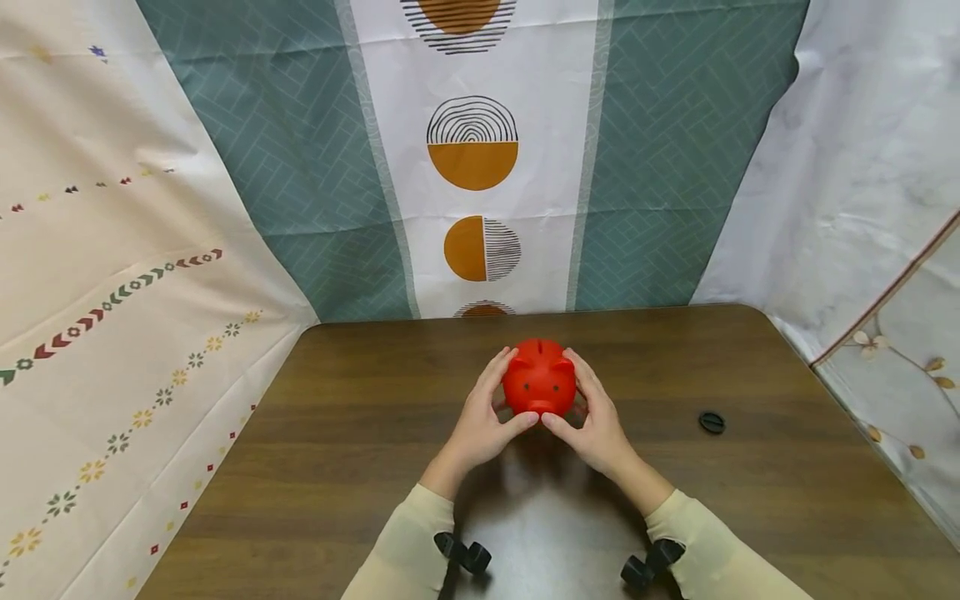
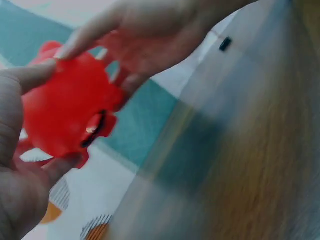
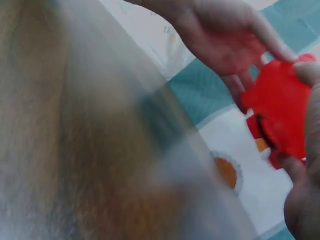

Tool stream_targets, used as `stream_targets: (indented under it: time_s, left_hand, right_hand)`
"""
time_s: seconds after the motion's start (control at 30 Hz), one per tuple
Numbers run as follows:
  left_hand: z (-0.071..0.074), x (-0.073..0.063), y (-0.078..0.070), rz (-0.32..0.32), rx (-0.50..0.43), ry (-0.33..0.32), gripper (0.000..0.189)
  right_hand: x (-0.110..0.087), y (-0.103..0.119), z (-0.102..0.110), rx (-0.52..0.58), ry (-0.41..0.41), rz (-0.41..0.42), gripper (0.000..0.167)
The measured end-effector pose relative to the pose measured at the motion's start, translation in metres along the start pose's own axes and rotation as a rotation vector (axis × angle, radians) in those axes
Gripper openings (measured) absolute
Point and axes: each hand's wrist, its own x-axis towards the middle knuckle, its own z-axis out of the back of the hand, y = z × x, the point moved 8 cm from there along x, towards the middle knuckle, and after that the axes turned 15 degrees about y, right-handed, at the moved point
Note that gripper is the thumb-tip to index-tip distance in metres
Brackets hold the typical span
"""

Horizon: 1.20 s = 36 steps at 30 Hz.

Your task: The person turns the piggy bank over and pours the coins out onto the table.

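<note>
A red piggy bank (image 1: 539, 377) with a slot on top, two ears and dark eyes is held up above the wooden table, snout toward the head camera. My left hand (image 1: 482, 418) grips one side of it and my right hand (image 1: 599, 427) the other, thumbs nearly meeting under the snout. Both wrist views show the underside, where a round hole (image 2: 93, 128) has a dark edge; a small pale glint shows inside. Off to the right, a small round black plug (image 1: 712, 422) lies on the table, apart from both hands.
The brown wooden table (image 1: 337, 467) has a glossy reflection in front of me. Patterned cloths hang around it: a teal and white one (image 1: 660, 167) behind, a cream one (image 1: 150, 350) at left, a white one (image 1: 885, 167) at right.
</note>
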Motion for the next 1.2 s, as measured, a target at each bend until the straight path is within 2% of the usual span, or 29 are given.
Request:
stream_targets:
  time_s: [0.07,0.27,0.33,0.43,0.53,0.6,0.7,0.77,0.8,0.87,0.97,1.03,1.2]
  left_hand:
    - [0.0,-0.001,-0.009,0.0,-0.034,-0.008,0.082]
    - [0.0,-0.009,-0.013,0.139,-0.074,0.028,0.075]
    - [0.0,-0.014,-0.015,0.154,-0.087,0.035,0.075]
    - [0.0,-0.016,-0.01,0.172,-0.099,0.04,0.075]
    - [-0.001,-0.016,-0.007,0.145,-0.101,0.039,0.075]
    - [-0.001,-0.015,-0.006,0.094,-0.097,0.021,0.077]
    - [0.0,-0.014,-0.009,-0.011,-0.077,-0.019,0.081]
    - [0.0,-0.012,-0.01,-0.042,-0.071,-0.034,0.082]
    - [0.0,-0.011,-0.011,-0.04,-0.082,-0.036,0.082]
    - [-0.001,-0.011,-0.013,0.003,-0.115,-0.021,0.08]
    - [-0.003,-0.014,-0.012,0.113,-0.171,0.019,0.078]
    - [-0.003,-0.017,-0.013,0.161,-0.186,0.035,0.078]
    - [-0.003,-0.019,-0.009,0.189,-0.192,0.033,0.077]
  right_hand:
    - [-0.001,0.007,0.001,-0.005,-0.017,-0.01,0.083]
    - [-0.003,0.018,-0.005,0.103,0.053,-0.2,0.078]
    - [-0.002,0.017,-0.008,0.106,0.069,-0.211,0.079]
    - [-0.002,0.01,-0.011,0.11,0.091,-0.228,0.079]
    - [-0.002,0.001,-0.011,0.06,0.102,-0.232,0.08]
    - [-0.001,0.0,-0.007,-0.015,0.083,-0.182,0.08]
    - [-0.001,0.013,-0.001,-0.129,0.01,-0.008,0.083]
    - [-0.002,0.021,0.004,-0.18,-0.033,0.074,0.083]
    - [-0.002,0.022,0.005,-0.177,-0.041,0.08,0.083]
    - [-0.001,0.017,0.004,-0.134,-0.03,0.034,0.081]
    - [-0.001,0.002,0.001,-0.057,0.013,-0.108,0.077]
    - [-0.001,-0.003,-0.002,-0.022,0.037,-0.147,0.077]
    - [-0.002,-0.009,-0.003,-0.002,0.046,-0.182,0.079]
